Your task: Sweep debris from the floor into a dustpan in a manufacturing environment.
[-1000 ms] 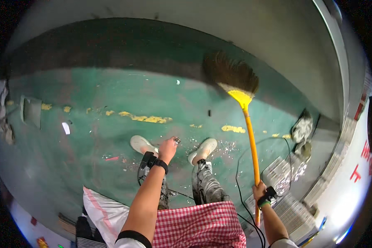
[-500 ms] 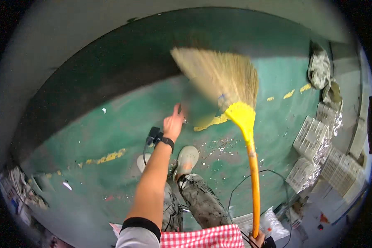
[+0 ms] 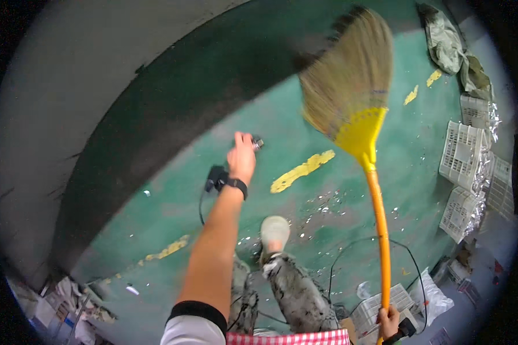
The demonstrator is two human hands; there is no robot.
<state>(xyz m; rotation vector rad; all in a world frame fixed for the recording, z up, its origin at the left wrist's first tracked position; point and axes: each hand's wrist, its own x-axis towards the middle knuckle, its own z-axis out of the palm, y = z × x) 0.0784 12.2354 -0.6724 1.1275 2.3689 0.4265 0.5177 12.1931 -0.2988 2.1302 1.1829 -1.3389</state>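
A broom with a fan of straw bristles, a yellow collar and an orange handle stretches up the right side of the head view. My right hand is wrapped round the handle's lower end. The bristles reach over the dark strip of floor, slightly blurred. My left hand is held out in front of me with its fingers curled. At its fingertips shows a small dark and silvery thing, too small to name. A black band with a small device and a cable sits on my left wrist.
Whitish scraps are scattered over the green floor, which has worn yellow line marks. White plastic crates and a grey-green sack line the right side. Clutter lies at lower left. A black cable loops near the broom.
The broom head has swung right and farther away, and my right hand has come more into view. My view has turned; the left hand still reaches out, with the small thing showing more.
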